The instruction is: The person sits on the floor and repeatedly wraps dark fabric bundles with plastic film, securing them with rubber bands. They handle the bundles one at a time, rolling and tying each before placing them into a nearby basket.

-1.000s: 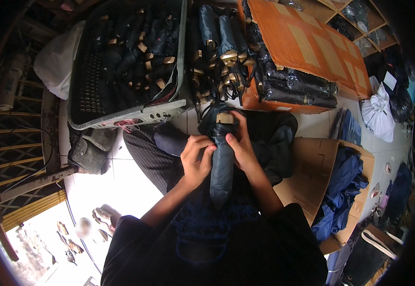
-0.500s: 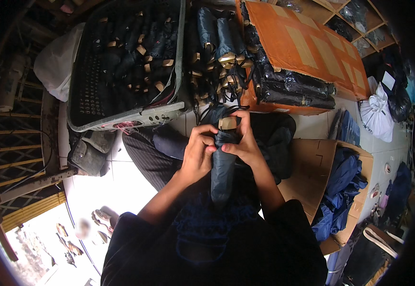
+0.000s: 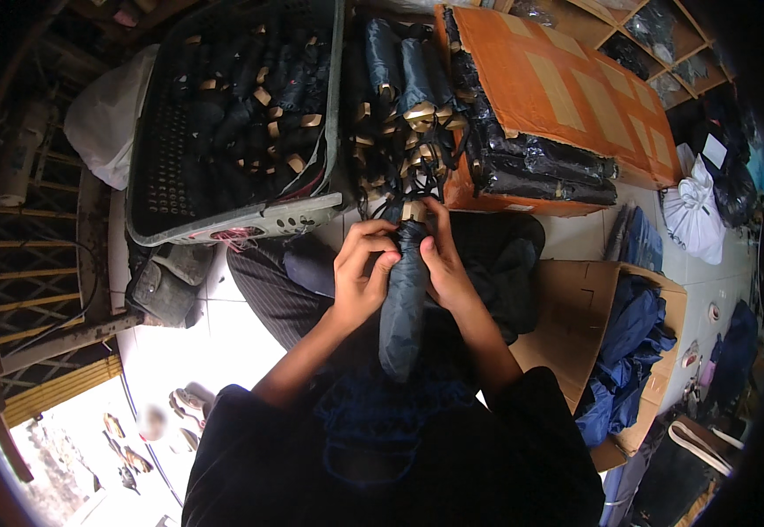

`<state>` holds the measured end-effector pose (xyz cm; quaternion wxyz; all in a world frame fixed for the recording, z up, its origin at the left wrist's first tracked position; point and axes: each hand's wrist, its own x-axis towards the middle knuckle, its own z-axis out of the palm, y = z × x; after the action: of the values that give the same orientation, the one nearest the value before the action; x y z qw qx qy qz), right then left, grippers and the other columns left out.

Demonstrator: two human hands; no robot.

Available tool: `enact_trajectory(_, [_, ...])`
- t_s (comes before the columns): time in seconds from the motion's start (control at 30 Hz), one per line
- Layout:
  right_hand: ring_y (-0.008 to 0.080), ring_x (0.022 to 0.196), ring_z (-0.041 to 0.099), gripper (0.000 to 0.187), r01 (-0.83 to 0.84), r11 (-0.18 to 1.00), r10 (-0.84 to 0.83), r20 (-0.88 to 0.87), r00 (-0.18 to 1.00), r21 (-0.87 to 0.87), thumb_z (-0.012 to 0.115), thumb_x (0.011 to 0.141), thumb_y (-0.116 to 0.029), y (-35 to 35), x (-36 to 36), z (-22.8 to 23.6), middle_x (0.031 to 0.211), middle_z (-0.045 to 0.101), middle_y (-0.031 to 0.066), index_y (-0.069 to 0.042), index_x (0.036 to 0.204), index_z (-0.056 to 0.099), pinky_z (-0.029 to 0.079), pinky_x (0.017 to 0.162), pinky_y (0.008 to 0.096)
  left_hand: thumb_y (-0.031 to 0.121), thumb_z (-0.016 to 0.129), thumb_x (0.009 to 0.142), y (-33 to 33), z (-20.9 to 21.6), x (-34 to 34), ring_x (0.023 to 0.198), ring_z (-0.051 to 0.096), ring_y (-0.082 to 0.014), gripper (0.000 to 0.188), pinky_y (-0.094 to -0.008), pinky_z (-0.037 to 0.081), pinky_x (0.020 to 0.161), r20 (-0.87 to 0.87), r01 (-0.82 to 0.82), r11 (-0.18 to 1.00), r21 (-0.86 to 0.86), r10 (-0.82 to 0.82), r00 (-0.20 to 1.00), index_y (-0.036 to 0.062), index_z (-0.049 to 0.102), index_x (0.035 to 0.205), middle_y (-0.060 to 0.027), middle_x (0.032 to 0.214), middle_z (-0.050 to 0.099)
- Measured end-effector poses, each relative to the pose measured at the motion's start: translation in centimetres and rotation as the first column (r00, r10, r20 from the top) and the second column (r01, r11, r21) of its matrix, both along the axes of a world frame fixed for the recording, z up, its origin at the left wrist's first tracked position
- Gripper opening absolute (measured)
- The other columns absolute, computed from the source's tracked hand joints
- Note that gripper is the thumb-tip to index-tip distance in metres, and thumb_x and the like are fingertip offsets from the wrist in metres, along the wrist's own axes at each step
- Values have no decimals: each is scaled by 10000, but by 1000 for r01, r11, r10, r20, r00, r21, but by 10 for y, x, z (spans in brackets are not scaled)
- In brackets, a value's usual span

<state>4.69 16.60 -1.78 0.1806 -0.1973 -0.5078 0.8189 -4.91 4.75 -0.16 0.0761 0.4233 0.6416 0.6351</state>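
A dark grey-blue folding umbrella (image 3: pixel 403 303) in a fabric sleeve lies along my lap, its gold-coloured handle (image 3: pixel 414 211) pointing away from me. My left hand (image 3: pixel 366 266) pinches the sleeve's left side just below the handle, thumb against bent fingers. On the other side, my right hand (image 3: pixel 443 263) grips the sleeve's mouth, with its thumb on the fabric and its fingers behind the handle. A black wrist strap trails from the handle's far end. Just beyond it lies a pile of similar umbrellas (image 3: pixel 417 79) with gold ends and black straps.
At the far left stands a grey perforated basket (image 3: pixel 250 230) full of dark umbrellas. An orange taped carton (image 3: pixel 566 79) holds plastic-wrapped black packs. To the right, an open cardboard box (image 3: pixel 566 325) contains blue fabric (image 3: pixel 628 351). A white tied bag (image 3: pixel 696 211) sits farther right.
The umbrella has turned slightly, its near end swinging a little left. My right fingers have shifted along the handle, and its broad gold face now shows narrower.
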Motion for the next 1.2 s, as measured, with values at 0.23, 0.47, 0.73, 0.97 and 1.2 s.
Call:
enact_trajectory(0.23, [236,1202,427,1085,-125,991,125,-10,992,-41,847,658,-235,7,10,3,1317,408,141,-117,1478,148,374,991,369,21,648,847,6,-9,15,914,573,-271,141,-339,465,804,74,-103,992,79,98,992,3,529,919,-152,1015,564])
enact_trajectory(0.47, [245,1124,487,984,-106,960,55,-196,979,-260,724,689,-275,2,8,-2,1230,476,142,-154,1482,154,417,942,366,91,737,760,-9,-11,13,896,577,-254,246,-339,449,815,-37,13,999,-29,-14,999,-11,595,932,-137,955,606])
enact_trajectory(0.73, [236,1108,491,935,-108,954,54,-192,980,-281,704,720,-287,3,8,-5,1237,471,141,-184,1481,170,421,926,358,-7,720,744,-2,-4,0,851,588,-270,189,-341,456,760,-238,62,994,-87,-81,968,0,610,898,-112,872,617])
enact_trajectory(0.97, [234,1096,500,908,-123,923,49,-205,977,-365,713,734,-314,2,13,-12,1222,471,128,-174,1468,199,430,922,347,-10,690,781,-4,1,0,899,571,-264,141,-379,446,766,-51,143,963,-230,-159,986,10,595,883,-98,886,619])
enact_trajectory(1.2, [205,1116,495,1047,-263,924,187,-274,943,-277,869,609,-349,5,9,-9,1209,468,87,-138,1424,246,424,944,332,78,583,912,-10,4,-5,1250,439,-367,119,-452,373,1034,-87,192,969,-158,-207,974,8,508,853,-228,1391,370])
